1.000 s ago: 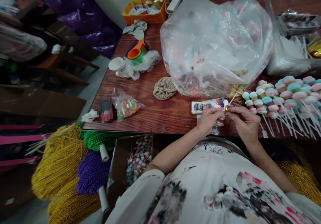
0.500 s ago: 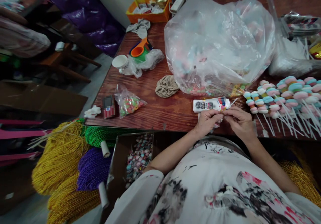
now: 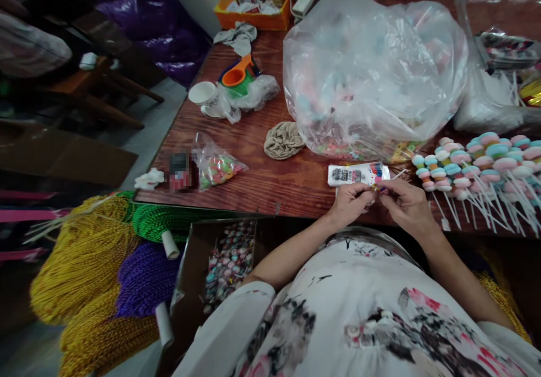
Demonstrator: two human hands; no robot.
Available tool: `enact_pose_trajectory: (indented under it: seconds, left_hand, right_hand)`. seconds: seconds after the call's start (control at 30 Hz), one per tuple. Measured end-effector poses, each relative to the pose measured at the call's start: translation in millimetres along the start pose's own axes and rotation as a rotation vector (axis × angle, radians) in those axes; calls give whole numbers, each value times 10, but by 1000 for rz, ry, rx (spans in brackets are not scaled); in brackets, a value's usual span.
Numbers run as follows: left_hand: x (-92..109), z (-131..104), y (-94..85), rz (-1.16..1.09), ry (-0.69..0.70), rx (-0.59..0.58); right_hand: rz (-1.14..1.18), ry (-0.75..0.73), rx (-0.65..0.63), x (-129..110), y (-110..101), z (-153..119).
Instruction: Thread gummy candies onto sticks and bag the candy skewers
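At the table's front edge my left hand (image 3: 351, 201) and my right hand (image 3: 406, 201) meet, fingers pinched together. Between the fingertips a small gold glint and a dark bit show; the thing they pinch is mostly hidden. A thin white stick (image 3: 399, 174) pokes out beyond my right fingers; whether I hold it or it lies on the table, I cannot tell. Just behind my hands lies a white printed packet (image 3: 353, 175) with coloured marks at one end. To the right are several pink, blue and white candy skewers (image 3: 490, 163) on white sticks.
A big clear bag (image 3: 372, 72) of pastel candy fills the table's back middle. A small bag of candies (image 3: 217, 163), a beige cloth coil (image 3: 284, 140) and a white cup (image 3: 203, 93) lie left. Below stands a box (image 3: 182, 275) of wrapped candies, beside yellow cord bundles (image 3: 84, 258).
The view has shifted slightly. My hands stay together at the same spot with fingers pinched, and the gold glint between them now shows more clearly.
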State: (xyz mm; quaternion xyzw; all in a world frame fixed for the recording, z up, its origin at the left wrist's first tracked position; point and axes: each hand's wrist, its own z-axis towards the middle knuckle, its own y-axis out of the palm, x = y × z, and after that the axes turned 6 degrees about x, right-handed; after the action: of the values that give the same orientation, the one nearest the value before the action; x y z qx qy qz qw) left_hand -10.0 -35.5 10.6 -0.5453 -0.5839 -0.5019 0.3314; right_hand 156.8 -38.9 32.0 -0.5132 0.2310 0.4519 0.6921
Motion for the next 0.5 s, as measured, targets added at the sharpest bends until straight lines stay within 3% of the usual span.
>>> enact_pose_trajectory:
  seconds: [0.13,0.2,0.37,0.43,0.5]
  left_hand:
    - [52,7,21,-36,57,30]
    - [94,1,29,-2,144,24]
    - [202,-32,13,86,295,-31]
    - [247,-46,-2,83,260,-70]
    - [291,-56,-19,52,126,-123]
  right_hand:
    - [229,302,277,-81,173,-158]
    - [333,389,305,-85,227,-209]
    - [560,512,136,13,139,-162]
    - [685,600,-27,82,63,-106]
    - [764,623,-219,148,-7,-44]
